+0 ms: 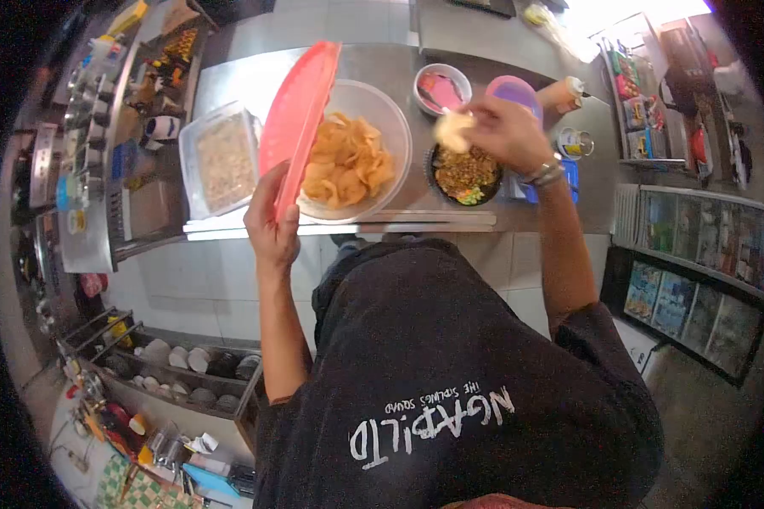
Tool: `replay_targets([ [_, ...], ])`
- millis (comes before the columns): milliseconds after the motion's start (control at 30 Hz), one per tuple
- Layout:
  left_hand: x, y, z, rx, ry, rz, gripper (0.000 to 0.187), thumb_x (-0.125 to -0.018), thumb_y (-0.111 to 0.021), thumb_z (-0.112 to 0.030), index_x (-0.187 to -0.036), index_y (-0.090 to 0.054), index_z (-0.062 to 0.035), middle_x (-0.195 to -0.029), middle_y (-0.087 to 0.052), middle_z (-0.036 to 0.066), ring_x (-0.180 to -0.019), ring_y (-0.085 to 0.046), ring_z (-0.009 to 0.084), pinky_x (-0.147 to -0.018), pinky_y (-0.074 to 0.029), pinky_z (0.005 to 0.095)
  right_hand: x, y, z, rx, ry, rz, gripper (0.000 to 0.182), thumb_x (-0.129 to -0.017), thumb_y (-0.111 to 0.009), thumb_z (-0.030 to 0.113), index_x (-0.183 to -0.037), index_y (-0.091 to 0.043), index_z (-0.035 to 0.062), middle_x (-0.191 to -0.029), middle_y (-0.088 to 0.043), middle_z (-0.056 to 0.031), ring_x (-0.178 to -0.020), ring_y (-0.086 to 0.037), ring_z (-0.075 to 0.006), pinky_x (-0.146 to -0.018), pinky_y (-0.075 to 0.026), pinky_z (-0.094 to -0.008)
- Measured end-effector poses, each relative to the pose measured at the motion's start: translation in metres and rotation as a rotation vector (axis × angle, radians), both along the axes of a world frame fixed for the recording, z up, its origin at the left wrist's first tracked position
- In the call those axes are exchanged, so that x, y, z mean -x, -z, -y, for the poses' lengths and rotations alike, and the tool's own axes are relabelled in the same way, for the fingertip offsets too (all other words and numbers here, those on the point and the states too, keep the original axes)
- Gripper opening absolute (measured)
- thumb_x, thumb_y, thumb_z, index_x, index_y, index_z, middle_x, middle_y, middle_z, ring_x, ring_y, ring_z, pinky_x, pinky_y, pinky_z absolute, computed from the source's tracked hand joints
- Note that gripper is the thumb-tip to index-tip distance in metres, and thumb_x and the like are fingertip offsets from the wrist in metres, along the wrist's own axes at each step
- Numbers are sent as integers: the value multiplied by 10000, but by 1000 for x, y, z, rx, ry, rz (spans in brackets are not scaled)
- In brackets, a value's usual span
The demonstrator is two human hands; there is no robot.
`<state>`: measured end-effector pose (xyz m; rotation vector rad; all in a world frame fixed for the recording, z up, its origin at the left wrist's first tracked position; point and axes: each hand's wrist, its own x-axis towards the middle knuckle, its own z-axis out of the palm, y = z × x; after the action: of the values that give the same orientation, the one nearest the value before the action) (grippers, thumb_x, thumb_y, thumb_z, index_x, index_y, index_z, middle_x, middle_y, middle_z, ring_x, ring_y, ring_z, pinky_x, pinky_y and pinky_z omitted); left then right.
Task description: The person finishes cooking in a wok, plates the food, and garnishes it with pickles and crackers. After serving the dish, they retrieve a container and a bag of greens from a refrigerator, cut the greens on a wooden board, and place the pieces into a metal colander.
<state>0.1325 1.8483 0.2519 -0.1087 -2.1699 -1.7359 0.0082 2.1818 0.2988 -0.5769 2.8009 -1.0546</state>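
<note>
My left hand is closed on the edge of a red plastic lid, tilted up over the left side of a clear tub. Inside the tub lies a heap of orange-brown crackers. My right hand pinches a pale cracker, somewhat blurred, above a black bowl. That bowl holds brown food with a green and orange garnish at its near side; the hand hides part of it.
A square clear container of pale food stands at the left. Behind the black bowl are a white bowl with pink inside, a purple container and a bottle. A blue container sits beside my right wrist. Shelves flank the steel counter.
</note>
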Motion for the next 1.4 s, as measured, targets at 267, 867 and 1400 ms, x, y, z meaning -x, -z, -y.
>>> replay_targets([
  [267, 1, 1, -2, 32, -24, -6, 674, -859, -587, -505, -1190, -535, 80, -1158, -593, 173, -1102, -566, 248, -946, -428, 353, -52, 168, -106, -347, 301, -30, 230, -711, -685, 219, -865, -638, 56, -735, -653, -153, -680, -645, -318, -640, -511, -401],
  [867, -3, 6, -1, -11, -31, 41, 811, -835, -576, -581, -1251, -459, 106, -1229, -537, 195, -1155, -521, 276, -988, -392, 379, -120, 250, -98, 131, 1111, 167, 281, -693, -770, 107, -891, -591, 18, -773, -681, -107, -673, -676, -205, -599, -537, -329],
  [1400, -1, 0, -1, -97, -9, 7, 720, -840, -626, -491, -1235, -473, 91, -1218, -547, 184, -1159, -519, 261, -999, -388, 369, -67, 58, -10, 36, 462, -118, 286, -848, -624, 334, -1000, -658, 94, -897, -676, -135, -770, -665, -283, -694, -519, -393],
])
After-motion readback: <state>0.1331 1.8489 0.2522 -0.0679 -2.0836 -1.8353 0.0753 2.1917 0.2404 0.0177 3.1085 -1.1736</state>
